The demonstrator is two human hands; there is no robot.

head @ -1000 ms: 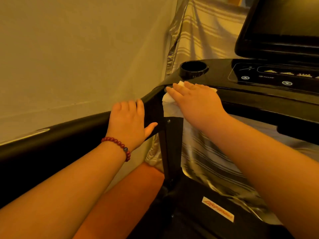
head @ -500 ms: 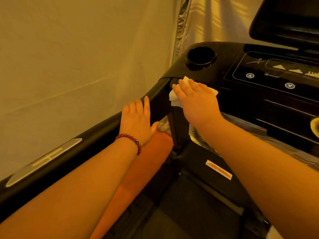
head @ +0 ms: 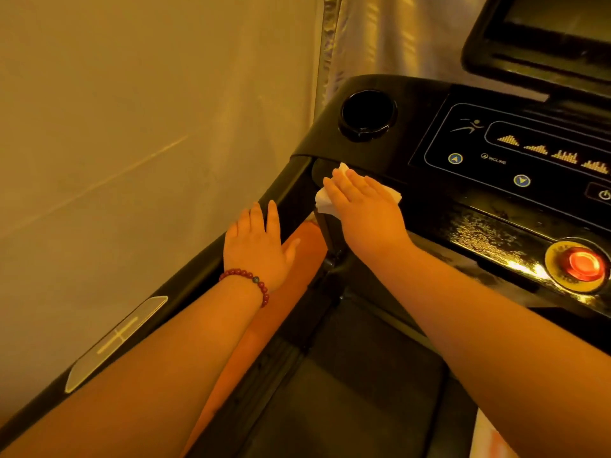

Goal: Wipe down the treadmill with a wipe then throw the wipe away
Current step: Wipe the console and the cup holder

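Note:
The black treadmill (head: pixel 426 206) fills the right and lower view, its left handrail (head: pixel 205 259) running down to the left. My right hand (head: pixel 363 209) lies flat with straight fingers on a white wipe (head: pixel 322 200), pressing it against the console's front edge where the handrail joins. Only the wipe's edges show around the hand. My left hand (head: pixel 256 247), with a red bead bracelet on the wrist, rests flat on the handrail just left of the right hand, fingers straight and thumb spread.
A round cup holder (head: pixel 368 114) sits above the wipe. The control panel (head: pixel 515 150) and a red stop button (head: pixel 583 264) lie to the right, the screen (head: pixel 545 34) above. A pale wall (head: pixel 132 127) stands close on the left. The dark belt (head: pixel 347 391) is below.
The view has tilted down and right, bringing the stop button into sight. My right hand with the wipe stays at the handrail-console corner, shifted slightly. My left hand still rests on the handrail.

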